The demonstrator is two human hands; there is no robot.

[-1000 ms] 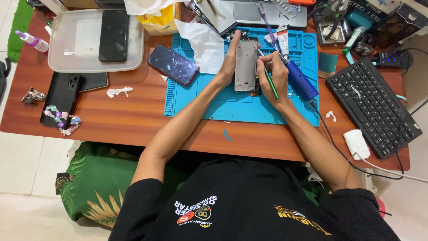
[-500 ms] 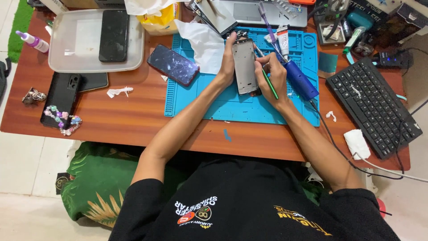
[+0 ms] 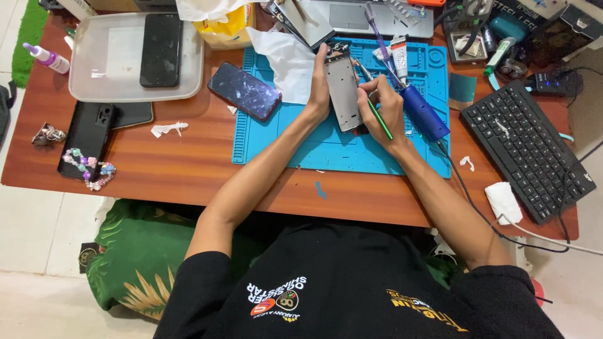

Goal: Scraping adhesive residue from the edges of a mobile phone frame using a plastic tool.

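Note:
A grey phone frame (image 3: 343, 88) stands tilted over the blue work mat (image 3: 301, 147). My left hand (image 3: 319, 88) grips its left edge. My right hand (image 3: 384, 110) holds a thin green-handled tool (image 3: 379, 118), its tip at the frame's right edge. A dark phone with a cracked screen (image 3: 244, 91) lies at the mat's left edge. A white tissue (image 3: 282, 59) lies behind my left hand.
A white tray (image 3: 113, 69) with a black phone (image 3: 161, 49) sits far left. A black phone case (image 3: 85, 139) with a bead chain (image 3: 88, 168) lies near the left edge. Blue-handled iron (image 3: 424, 113), black keyboard (image 3: 526, 150), white wad (image 3: 502, 202), laptop (image 3: 358, 16), purple-capped bottle (image 3: 47, 58).
The phone frame has shifted slightly in my left hand. My right hand with the green tool stays at its right edge.

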